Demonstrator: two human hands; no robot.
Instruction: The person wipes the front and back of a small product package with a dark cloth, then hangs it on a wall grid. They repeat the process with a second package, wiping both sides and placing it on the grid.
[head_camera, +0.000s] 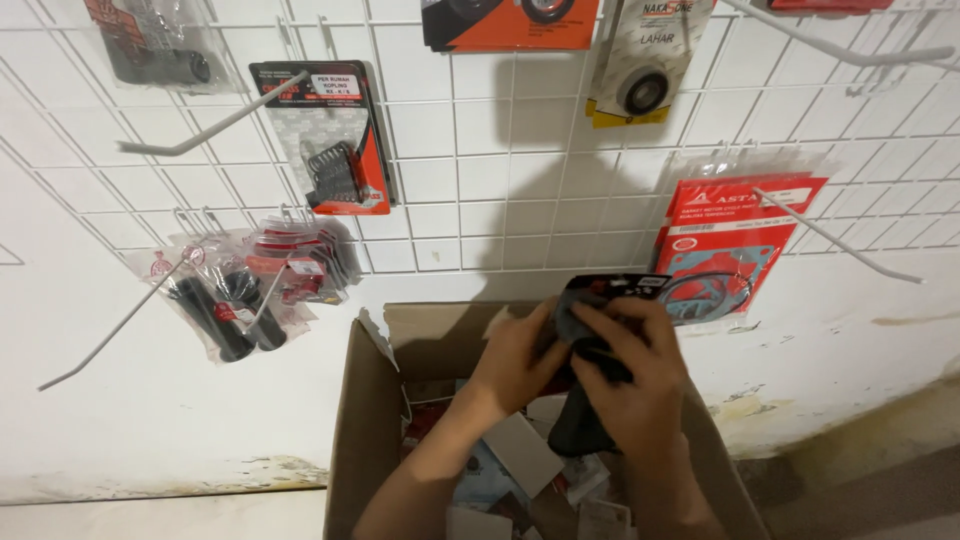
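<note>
Cardboard box (360, 420), both hands (600, 370) gripping black packet (590, 400)

Glossy plastic packet (600, 300) (black inside), matt brown cardboard box (350, 440).

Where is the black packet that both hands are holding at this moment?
In the head view, the black packet is right of centre, between the left hand and right hand, above the open cardboard box.
</note>
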